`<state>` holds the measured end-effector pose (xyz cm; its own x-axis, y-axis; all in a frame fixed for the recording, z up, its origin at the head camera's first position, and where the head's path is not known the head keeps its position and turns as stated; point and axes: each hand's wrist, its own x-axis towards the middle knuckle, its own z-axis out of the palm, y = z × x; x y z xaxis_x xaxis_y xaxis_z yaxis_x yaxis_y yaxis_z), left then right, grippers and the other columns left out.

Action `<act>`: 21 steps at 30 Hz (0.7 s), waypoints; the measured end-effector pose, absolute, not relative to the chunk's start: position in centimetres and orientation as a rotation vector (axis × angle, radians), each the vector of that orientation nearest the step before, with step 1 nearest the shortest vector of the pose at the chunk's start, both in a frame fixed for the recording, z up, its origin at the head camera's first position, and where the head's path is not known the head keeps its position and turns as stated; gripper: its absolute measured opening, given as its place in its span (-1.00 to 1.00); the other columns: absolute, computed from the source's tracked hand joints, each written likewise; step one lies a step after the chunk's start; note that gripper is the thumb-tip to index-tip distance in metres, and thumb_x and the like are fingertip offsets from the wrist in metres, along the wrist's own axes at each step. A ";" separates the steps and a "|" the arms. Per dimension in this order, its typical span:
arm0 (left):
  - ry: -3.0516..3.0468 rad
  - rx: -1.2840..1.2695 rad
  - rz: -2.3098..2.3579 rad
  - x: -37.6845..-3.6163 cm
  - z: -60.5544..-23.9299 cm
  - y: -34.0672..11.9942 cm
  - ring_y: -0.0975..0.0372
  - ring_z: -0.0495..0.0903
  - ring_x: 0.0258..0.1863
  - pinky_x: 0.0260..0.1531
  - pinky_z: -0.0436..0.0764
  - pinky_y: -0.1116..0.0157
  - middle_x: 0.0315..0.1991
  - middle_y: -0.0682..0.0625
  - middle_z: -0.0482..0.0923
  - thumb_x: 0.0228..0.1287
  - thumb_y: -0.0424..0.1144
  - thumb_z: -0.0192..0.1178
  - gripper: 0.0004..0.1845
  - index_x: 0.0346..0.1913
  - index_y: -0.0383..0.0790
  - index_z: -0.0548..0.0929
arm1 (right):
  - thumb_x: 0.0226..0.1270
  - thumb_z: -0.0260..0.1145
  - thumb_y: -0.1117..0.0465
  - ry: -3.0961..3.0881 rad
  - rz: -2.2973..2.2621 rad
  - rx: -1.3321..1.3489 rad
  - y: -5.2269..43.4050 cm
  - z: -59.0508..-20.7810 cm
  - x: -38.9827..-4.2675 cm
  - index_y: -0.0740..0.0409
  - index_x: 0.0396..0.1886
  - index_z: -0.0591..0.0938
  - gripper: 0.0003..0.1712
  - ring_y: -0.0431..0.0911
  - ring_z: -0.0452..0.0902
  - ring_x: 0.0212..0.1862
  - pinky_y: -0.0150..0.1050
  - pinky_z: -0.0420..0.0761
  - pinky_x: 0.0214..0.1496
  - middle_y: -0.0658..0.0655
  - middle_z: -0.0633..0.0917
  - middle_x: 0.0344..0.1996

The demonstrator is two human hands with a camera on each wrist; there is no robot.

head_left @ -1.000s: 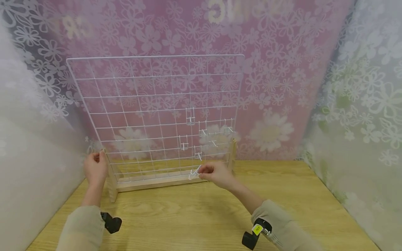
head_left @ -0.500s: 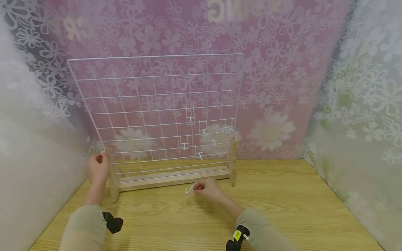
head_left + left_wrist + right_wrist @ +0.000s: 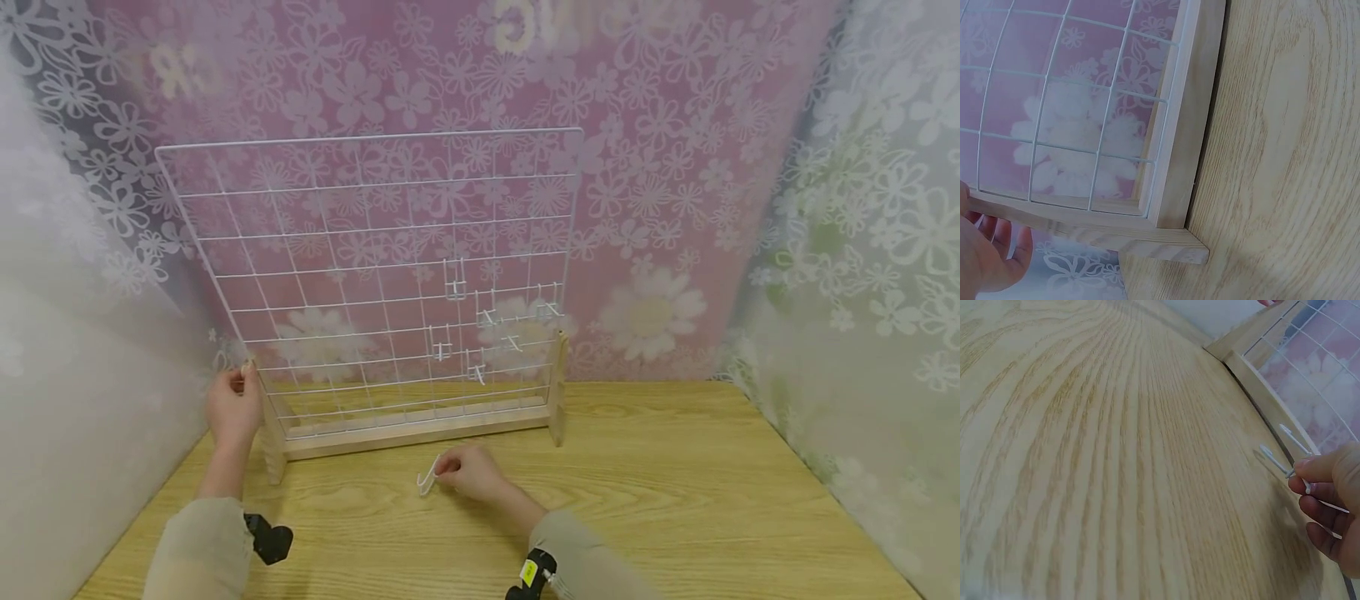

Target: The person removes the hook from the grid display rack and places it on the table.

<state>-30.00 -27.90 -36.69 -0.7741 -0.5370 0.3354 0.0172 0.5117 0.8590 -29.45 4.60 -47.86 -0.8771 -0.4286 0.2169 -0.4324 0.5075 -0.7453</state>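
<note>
- Hook (image 3: 427,481): head view shows it pinched in my right hand (image 3: 467,475), low over the table (image 3: 675,500), just in front of the grid's wooden base (image 3: 405,433) and apart from the wires.
- My left hand (image 3: 234,408) grips the left post of the stand (image 3: 268,433), fingers curled round its upper end, steadying the grid (image 3: 375,275), which stands upright.
- Six hooks hang on the grid in its lower right part, among them one at (image 3: 454,279) and one at (image 3: 475,367). I judge the work part done: one hook is off the grid and in hand, six are on it. Whether the held hook is coming off or going on, I cannot tell from this moment.
- Left wrist view: my left hand (image 3: 988,250) sits at the post, fingers behind the wood, thumb side hidden. The base rail and grid corner (image 3: 1166,162) rest on the table (image 3: 1285,156). No hook shows here.
- Right wrist view: my right hand (image 3: 1332,506) holds the hook (image 3: 1279,464) between thumb and fingers, its two prongs pointing away from the palm. The hook hovers close to the table (image 3: 1116,475); contact cannot be confirmed. The stand's base (image 3: 1260,394) lies just beyond.
- Hands are well apart, each closed on its own item.
</note>
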 end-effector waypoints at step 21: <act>-2.227 0.413 -1.256 -29.8 -36.7 -28.0 -0.16 0.34 -0.04 -0.04 0.33 -0.04 -0.04 -0.40 0.35 0.45 -0.13 -0.21 -0.52 0.11 -0.56 0.31 | 0.05 0.40 0.31 -2.748 1.273 0.836 3.5 -47.9 -29.2 0.18 -0.50 0.67 -0.96 -0.37 0.38 -0.50 -0.45 0.40 -0.41 -0.10 0.62 -0.57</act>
